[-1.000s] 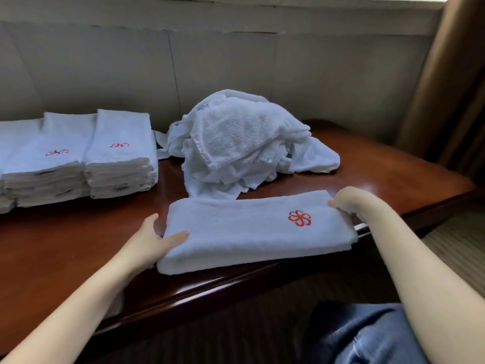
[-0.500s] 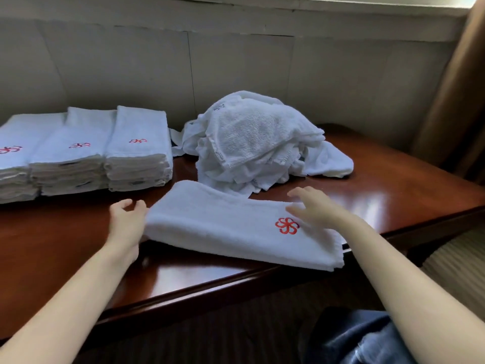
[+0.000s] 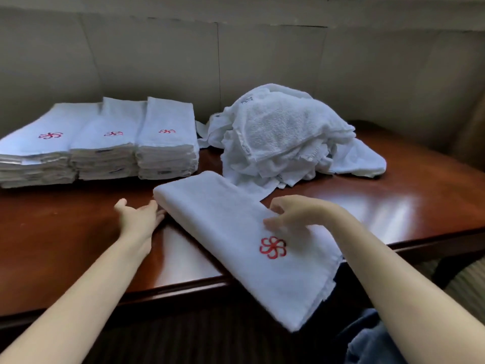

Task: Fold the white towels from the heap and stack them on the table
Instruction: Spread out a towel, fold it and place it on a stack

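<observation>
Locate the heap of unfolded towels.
Head view: the heap sits on the table at back centre-right, beside the rightmost folded stack.

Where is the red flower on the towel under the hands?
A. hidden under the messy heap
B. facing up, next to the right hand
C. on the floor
B: the red flower logo faces up on the folded towel, just below the right hand.

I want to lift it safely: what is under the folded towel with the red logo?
The folded towel lies on the wooden table; its near end overhangs the edge. Anything beneath it is hidden.
</observation>
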Motion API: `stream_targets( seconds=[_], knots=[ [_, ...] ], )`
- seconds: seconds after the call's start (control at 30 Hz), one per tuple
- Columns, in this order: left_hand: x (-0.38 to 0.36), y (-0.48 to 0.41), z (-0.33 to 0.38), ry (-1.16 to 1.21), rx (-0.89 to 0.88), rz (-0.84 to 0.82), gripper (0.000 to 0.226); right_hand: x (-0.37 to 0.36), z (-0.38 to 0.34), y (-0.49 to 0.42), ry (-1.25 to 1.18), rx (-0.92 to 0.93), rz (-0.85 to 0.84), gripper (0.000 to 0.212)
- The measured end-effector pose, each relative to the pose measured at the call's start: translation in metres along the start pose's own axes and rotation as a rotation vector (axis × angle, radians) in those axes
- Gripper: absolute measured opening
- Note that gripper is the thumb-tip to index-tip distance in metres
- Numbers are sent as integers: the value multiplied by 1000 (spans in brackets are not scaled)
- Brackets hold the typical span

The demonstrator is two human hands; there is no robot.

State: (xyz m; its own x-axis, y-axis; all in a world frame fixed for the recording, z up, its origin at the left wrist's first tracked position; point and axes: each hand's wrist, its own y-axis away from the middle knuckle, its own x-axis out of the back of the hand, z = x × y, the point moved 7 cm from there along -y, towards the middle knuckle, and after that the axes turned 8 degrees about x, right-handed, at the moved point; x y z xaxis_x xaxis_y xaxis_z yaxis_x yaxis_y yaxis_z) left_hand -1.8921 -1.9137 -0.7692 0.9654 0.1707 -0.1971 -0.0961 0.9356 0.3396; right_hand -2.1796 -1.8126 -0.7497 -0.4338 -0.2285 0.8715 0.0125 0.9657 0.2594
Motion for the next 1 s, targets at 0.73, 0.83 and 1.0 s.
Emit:
stream_targets(
  seconds=[0.73,0.83,1.0],
  knots=[
    [-18,22,-5,-412,99,-556,60,-28,-56,-47,-868,151,-80,25],
    [-20,20,-2,-366,74,-539,55,-27,-52,-39,-973,161,-164,47],
    [-24,22,-13,-248,168,-591,55,-31,-49,-33,-938,191,-225,69]
  ],
)
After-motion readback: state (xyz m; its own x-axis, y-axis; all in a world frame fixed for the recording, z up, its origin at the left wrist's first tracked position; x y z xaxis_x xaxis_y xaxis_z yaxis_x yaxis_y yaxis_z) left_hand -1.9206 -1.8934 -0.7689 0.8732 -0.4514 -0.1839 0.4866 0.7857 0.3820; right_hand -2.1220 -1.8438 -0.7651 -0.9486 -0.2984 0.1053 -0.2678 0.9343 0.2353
